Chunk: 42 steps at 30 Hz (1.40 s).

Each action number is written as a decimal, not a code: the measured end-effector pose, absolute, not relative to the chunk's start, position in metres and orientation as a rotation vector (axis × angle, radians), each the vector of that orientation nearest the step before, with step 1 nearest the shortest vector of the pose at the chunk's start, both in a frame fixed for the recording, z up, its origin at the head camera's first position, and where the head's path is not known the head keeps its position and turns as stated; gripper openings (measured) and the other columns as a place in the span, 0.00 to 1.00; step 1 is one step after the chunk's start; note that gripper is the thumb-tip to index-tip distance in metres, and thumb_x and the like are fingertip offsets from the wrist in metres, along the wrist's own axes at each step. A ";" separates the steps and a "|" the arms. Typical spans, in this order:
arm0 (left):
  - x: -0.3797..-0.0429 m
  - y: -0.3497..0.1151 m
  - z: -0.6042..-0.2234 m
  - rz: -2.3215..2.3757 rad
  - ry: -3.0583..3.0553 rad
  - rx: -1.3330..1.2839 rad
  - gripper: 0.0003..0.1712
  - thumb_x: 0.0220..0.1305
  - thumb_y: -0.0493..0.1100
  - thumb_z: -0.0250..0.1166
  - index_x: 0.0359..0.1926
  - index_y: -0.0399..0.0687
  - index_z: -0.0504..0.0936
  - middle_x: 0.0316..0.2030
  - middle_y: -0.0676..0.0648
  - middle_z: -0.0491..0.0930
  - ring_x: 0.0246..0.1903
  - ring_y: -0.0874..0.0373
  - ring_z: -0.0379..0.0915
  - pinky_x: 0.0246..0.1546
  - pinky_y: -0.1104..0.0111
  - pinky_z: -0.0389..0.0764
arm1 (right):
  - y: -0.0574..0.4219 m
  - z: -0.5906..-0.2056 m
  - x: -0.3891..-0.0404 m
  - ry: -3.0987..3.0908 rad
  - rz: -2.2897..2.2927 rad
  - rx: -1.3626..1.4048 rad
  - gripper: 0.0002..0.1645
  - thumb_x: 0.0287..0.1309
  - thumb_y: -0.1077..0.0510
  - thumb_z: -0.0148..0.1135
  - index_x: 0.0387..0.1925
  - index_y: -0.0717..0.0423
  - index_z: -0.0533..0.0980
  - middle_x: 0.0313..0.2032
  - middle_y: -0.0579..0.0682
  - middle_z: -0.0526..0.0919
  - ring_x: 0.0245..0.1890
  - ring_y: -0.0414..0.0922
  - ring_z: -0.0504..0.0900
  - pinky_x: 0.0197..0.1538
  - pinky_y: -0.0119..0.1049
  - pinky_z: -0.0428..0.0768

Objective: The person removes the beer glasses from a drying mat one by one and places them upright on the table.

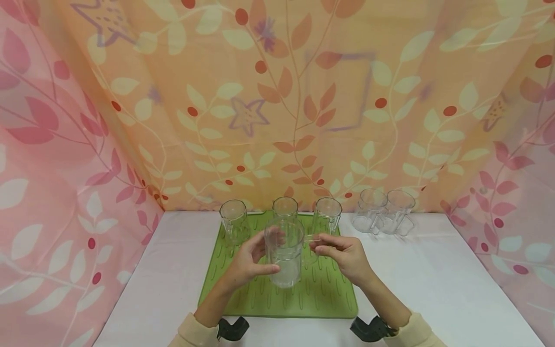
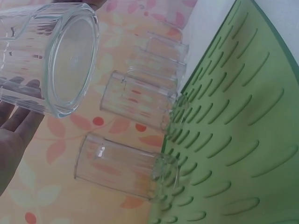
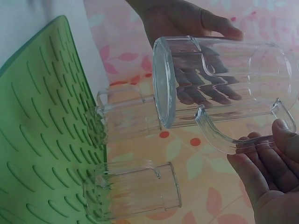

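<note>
A clear glass mug (image 1: 287, 272) is held upright above the green mat, its thick base showing in the left wrist view. My left hand (image 1: 253, 260) grips the body from the left, thumb in front and fingers behind, seen through the glass in the right wrist view. On the other side my right hand (image 1: 347, 255) pinches the handle (image 3: 224, 140) between thumb and fingers. Along the mat's back edge stand three similar mugs: a left one (image 1: 234, 226), a middle one (image 1: 284, 207) partly hidden behind the held mug, and a right one (image 1: 328, 219).
The green ridged mat (image 1: 329, 299) lies on a white-covered table (image 1: 433, 284). Right of the mat, near the back, two more glass mugs, one (image 1: 370, 212) and another (image 1: 398, 207), stand close together. Patterned cloth (image 1: 295, 96) hangs at the back and both sides.
</note>
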State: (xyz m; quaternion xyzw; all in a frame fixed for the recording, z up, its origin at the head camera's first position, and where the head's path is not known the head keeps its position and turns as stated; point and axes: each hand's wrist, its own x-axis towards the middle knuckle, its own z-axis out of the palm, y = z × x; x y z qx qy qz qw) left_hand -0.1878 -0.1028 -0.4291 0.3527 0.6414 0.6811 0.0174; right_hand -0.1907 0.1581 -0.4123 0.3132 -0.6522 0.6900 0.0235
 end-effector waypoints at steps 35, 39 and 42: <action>-0.181 -0.117 -0.457 2.050 2.099 0.898 0.37 0.53 0.29 0.64 0.64 0.36 0.60 0.60 0.39 0.65 0.60 0.38 0.59 0.56 0.46 0.65 | 0.206 -0.428 -0.189 -1.994 1.974 0.684 0.18 0.49 0.75 0.60 0.44 0.82 0.72 0.38 0.48 0.85 0.40 0.40 0.83 0.42 0.33 0.80; -0.179 -0.123 -0.459 2.008 2.168 0.866 0.37 0.54 0.31 0.64 0.64 0.41 0.60 0.61 0.41 0.65 0.60 0.41 0.60 0.56 0.49 0.67 | 0.213 -0.427 -0.189 -1.982 1.943 0.655 0.18 0.48 0.76 0.60 0.43 0.83 0.72 0.37 0.46 0.85 0.39 0.40 0.83 0.42 0.32 0.80; -0.179 -0.128 -0.461 1.982 2.209 0.838 0.37 0.54 0.32 0.65 0.64 0.44 0.61 0.61 0.43 0.65 0.60 0.44 0.60 0.57 0.51 0.67 | 0.219 -0.425 -0.190 -1.986 1.917 0.623 0.19 0.48 0.76 0.60 0.44 0.82 0.72 0.37 0.46 0.85 0.39 0.40 0.83 0.42 0.32 0.80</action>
